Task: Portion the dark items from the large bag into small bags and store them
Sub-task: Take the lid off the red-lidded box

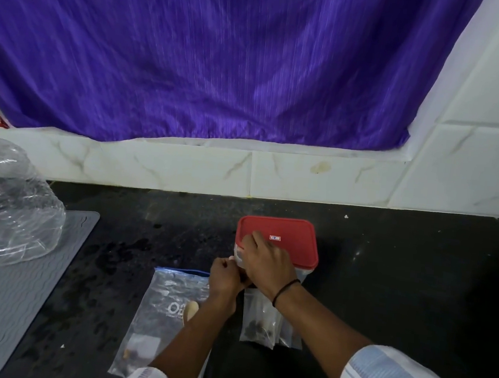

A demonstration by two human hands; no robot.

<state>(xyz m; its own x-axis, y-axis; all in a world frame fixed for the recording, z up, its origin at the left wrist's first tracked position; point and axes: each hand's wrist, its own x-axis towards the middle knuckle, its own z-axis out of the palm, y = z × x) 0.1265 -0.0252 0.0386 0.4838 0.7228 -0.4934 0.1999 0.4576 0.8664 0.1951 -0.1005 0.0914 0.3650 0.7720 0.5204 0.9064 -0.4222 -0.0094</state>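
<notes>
A clear plastic container with a red lid [292, 238] stands on the black counter [401, 279]. My right hand [267, 263] lies over the lid's near-left corner, its fingers curled over the edge. My left hand [226, 278] pinches at the container's left rim just below that corner. A large zip bag [163, 311] with a blue seal lies flat to the left, with a few dark items and a pale spoon [190, 311] in it. Small clear bags [263, 321] holding dark items lie under my right wrist.
A grey ribbed mat [16, 288] covers the counter's left side, with a crumpled clear plastic bag [9, 202] on it. A white tiled ledge [244, 170] and a purple curtain [209, 57] rise behind. A white tiled wall [486, 120] closes the right.
</notes>
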